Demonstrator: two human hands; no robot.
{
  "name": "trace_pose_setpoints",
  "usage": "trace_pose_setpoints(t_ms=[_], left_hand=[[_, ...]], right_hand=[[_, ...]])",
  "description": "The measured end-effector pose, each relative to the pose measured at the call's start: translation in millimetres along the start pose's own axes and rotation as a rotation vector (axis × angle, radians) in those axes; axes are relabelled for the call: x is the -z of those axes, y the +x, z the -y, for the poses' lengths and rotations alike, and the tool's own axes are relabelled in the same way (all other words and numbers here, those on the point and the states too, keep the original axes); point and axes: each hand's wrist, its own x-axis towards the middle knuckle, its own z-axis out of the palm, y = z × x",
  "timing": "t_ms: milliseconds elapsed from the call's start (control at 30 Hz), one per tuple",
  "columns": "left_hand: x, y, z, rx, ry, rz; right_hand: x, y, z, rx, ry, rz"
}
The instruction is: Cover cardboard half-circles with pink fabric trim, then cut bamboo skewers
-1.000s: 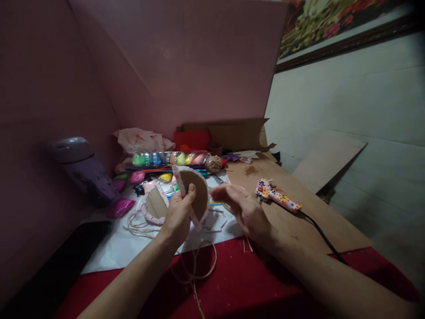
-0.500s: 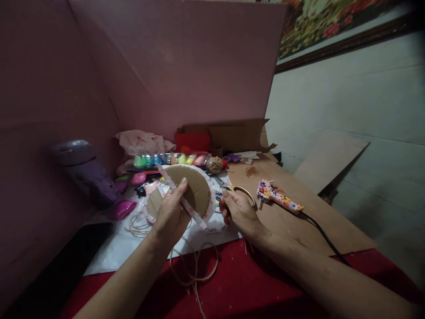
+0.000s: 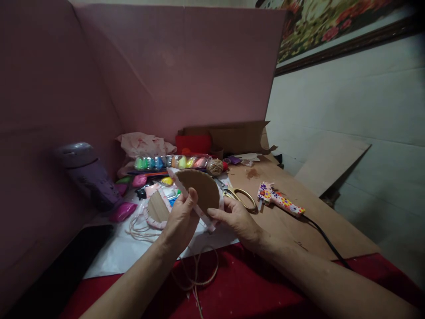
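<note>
A half-round cardboard piece (image 3: pixel 200 188), edged with pale patterned fabric, is held up between both hands. My left hand (image 3: pixel 184 215) pinches its straight fabric-covered side, thumb on top. At the lower right corner, my right hand (image 3: pixel 234 217) grips the same piece between thumb and fingers. Gold-handled scissors (image 3: pixel 244 198) lie just beyond my right hand. Left of my left hand rests another cardboard piece (image 3: pixel 157 206) with a fabric-wrapped edge. Loose twine (image 3: pixel 217 266) loops below the hands over the red cloth.
A flower-patterned glue gun (image 3: pixel 280 199) with a black cord lies on the brown cardboard sheet (image 3: pixel 318 230) at right. Behind are a pack of coloured clay (image 3: pixel 181 161) and a twine ball (image 3: pixel 214 167). A purple bottle (image 3: pixel 89 177) stands at left, near pink packets (image 3: pixel 122 212).
My right hand has let go of the scissors, which now lie on the table, and has taken hold of the half-round cardboard piece. The piece has shifted slightly right and tilted.
</note>
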Motion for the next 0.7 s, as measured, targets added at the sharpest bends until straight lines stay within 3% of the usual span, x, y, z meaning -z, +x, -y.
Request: trace_pose_setpoints(t_ms=[133, 367, 567, 700], left_hand=[[4.1, -1.1, -9.0, -0.046, -0.005, 0.051], [4.9, 4.2, -28.0, -0.075, -0.026, 0.007], [12.2, 11.6, -30.5, -0.1, -0.036, -0.024], [17.0, 12.5, -31.7, -0.067, 0.061, -0.095]], right_hand=[[4.4, 0.3, 0.0, -0.056, -0.035, 0.014], [6.8, 0.3, 1.9, -0.133, -0.069, 0.079], [12.7, 3.8, 3.4, -0.026, 0.004, -0.011], [24.5, 8.5, 9.2, 0.066, 0.027, -0.204]])
